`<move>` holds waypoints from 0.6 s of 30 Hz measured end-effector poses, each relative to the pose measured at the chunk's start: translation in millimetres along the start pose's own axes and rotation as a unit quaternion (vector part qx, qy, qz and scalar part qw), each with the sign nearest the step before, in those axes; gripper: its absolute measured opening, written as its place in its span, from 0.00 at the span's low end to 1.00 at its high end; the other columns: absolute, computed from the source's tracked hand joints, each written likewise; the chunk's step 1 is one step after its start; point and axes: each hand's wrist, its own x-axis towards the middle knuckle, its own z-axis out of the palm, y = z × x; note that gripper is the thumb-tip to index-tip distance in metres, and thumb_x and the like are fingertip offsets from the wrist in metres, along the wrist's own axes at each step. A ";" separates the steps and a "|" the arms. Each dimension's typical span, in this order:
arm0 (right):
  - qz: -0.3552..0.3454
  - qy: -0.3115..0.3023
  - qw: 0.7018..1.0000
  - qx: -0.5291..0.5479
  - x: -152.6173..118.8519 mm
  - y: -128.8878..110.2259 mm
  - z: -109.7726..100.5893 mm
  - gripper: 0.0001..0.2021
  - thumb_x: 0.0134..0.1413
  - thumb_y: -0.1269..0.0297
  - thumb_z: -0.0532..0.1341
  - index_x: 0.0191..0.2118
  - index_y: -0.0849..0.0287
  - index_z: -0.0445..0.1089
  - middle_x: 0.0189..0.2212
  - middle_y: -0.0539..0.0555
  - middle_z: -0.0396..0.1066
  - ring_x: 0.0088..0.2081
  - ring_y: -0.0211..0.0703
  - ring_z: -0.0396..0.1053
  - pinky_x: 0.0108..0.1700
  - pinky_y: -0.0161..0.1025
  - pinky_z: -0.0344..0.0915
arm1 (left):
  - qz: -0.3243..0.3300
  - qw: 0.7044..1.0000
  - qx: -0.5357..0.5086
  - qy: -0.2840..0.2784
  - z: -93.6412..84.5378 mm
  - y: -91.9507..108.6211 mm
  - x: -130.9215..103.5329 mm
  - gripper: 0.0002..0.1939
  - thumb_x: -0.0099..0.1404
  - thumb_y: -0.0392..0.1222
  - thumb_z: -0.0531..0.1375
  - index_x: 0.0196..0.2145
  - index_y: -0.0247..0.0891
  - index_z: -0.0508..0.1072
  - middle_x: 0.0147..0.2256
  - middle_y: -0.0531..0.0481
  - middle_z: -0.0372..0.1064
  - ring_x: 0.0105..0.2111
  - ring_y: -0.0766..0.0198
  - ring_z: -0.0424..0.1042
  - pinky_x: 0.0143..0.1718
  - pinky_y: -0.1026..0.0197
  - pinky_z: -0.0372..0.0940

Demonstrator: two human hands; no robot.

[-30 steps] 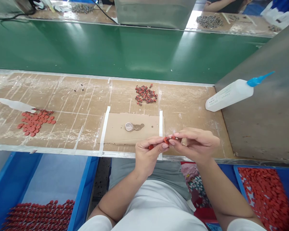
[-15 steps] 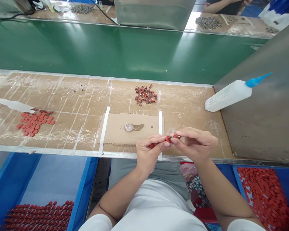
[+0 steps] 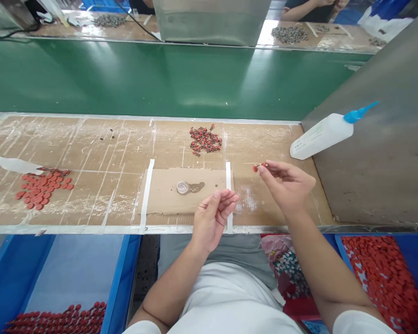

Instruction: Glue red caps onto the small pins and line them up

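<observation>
My right hand (image 3: 289, 183) is raised over the right part of the bench, thumb and fingertips pinching a small red part (image 3: 255, 168) with a disc-shaped end. My left hand (image 3: 212, 218) is at the front edge of a cardboard piece (image 3: 163, 199), palm turned up. Its fingers are curled and the thumb is bent in over them; whatever they hold is hidden. On the cardboard lies a small round clear dish (image 3: 183, 188) beside a wet brown smear (image 3: 197, 187). Behind it is a pile of small red-and-dark pieces (image 3: 205, 140).
A white bottle with a blue nozzle (image 3: 322, 135) leans by the metal wall at right. Red discs (image 3: 42, 189) and a white pointed bottle (image 3: 12, 163) lie at left. Blue bins of red parts (image 3: 114, 278) (image 3: 383, 269) stand below. Another person's arm (image 3: 304, 10) shows beyond the green belt.
My hands have come apart. The right one moved up and away with the small red part. My left hand turned palm up, and the red piece seen in it before is out of sight.
</observation>
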 end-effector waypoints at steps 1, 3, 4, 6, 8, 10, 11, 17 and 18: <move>0.005 0.001 0.999 -0.039 9.3 12.6 -2.3 0.11 0.51 0.61 0.68 0.41 0.58 0.77 0.34 0.55 0.79 0.34 0.43 0.78 0.37 0.39 0.75 | -0.007 1.000 -0.007 0.009 -1.1 1.1 0.9 0.15 0.63 0.50 0.62 0.36 0.34 0.80 0.39 0.43 0.78 0.41 0.63 0.78 0.42 0.67 0.72; 0.011 -0.011 0.992 -0.129 26.9 39.8 -7.5 0.14 0.52 0.56 0.66 0.41 0.59 0.77 0.34 0.56 0.79 0.32 0.42 0.77 0.37 0.39 0.74 | -0.018 0.999 -0.014 0.022 -2.7 3.3 2.3 0.17 0.65 0.51 0.60 0.36 0.32 0.80 0.39 0.42 0.78 0.43 0.61 0.77 0.44 0.66 0.72; 0.011 -0.022 0.984 -0.174 34.6 52.8 -10.0 0.14 0.53 0.55 0.65 0.41 0.58 0.77 0.34 0.56 0.79 0.32 0.42 0.77 0.37 0.39 0.74 | -0.026 0.999 -0.016 0.024 -3.2 4.3 2.7 0.18 0.66 0.51 0.59 0.36 0.32 0.80 0.40 0.41 0.78 0.43 0.60 0.77 0.44 0.65 0.72; 0.008 -0.039 0.967 -0.251 46.4 75.0 -13.5 0.14 0.53 0.54 0.64 0.40 0.58 0.78 0.32 0.55 0.79 0.30 0.42 0.76 0.38 0.39 0.73 | -0.041 0.999 -0.022 0.022 -3.6 6.2 3.2 0.20 0.67 0.52 0.57 0.37 0.31 0.80 0.41 0.39 0.78 0.45 0.59 0.77 0.46 0.63 0.72; 0.000 -0.050 0.951 -0.306 53.4 90.7 -15.1 0.15 0.53 0.54 0.63 0.40 0.58 0.78 0.30 0.55 0.79 0.30 0.43 0.76 0.38 0.40 0.73 | -0.053 0.998 -0.031 0.016 -3.8 7.8 3.5 0.21 0.67 0.51 0.55 0.37 0.30 0.80 0.42 0.37 0.77 0.45 0.57 0.77 0.47 0.62 0.71; -0.008 -0.059 0.939 -0.338 56.2 100.6 -15.3 0.15 0.54 0.54 0.62 0.40 0.58 0.78 0.31 0.54 0.79 0.31 0.44 0.76 0.39 0.40 0.72 | -0.057 0.998 -0.040 0.009 -4.1 8.9 4.0 0.21 0.67 0.49 0.54 0.37 0.29 0.80 0.42 0.37 0.77 0.46 0.57 0.76 0.47 0.62 0.71; -0.009 -0.063 0.936 -0.346 56.5 104.0 -15.4 0.15 0.54 0.54 0.62 0.41 0.58 0.78 0.31 0.54 0.79 0.32 0.44 0.77 0.40 0.40 0.72 | -0.058 0.997 -0.044 0.006 -4.3 9.2 4.3 0.20 0.67 0.48 0.54 0.38 0.28 0.80 0.42 0.36 0.77 0.46 0.57 0.76 0.47 0.62 0.71; -0.021 -0.061 0.932 -0.357 55.5 114.7 -16.2 0.15 0.55 0.54 0.62 0.44 0.55 0.77 0.37 0.52 0.80 0.37 0.44 0.78 0.43 0.39 0.71 | -0.065 0.997 -0.048 -0.002 -6.2 7.4 7.2 0.19 0.66 0.46 0.54 0.39 0.28 0.79 0.44 0.35 0.77 0.47 0.56 0.76 0.49 0.61 0.70; -0.022 -0.059 0.932 -0.358 56.3 115.4 -16.3 0.15 0.55 0.54 0.62 0.45 0.55 0.77 0.37 0.52 0.80 0.38 0.44 0.78 0.43 0.39 0.71 | -0.066 0.997 -0.048 -0.005 -6.4 6.8 7.8 0.19 0.66 0.46 0.54 0.39 0.28 0.79 0.44 0.35 0.77 0.47 0.56 0.76 0.49 0.61 0.69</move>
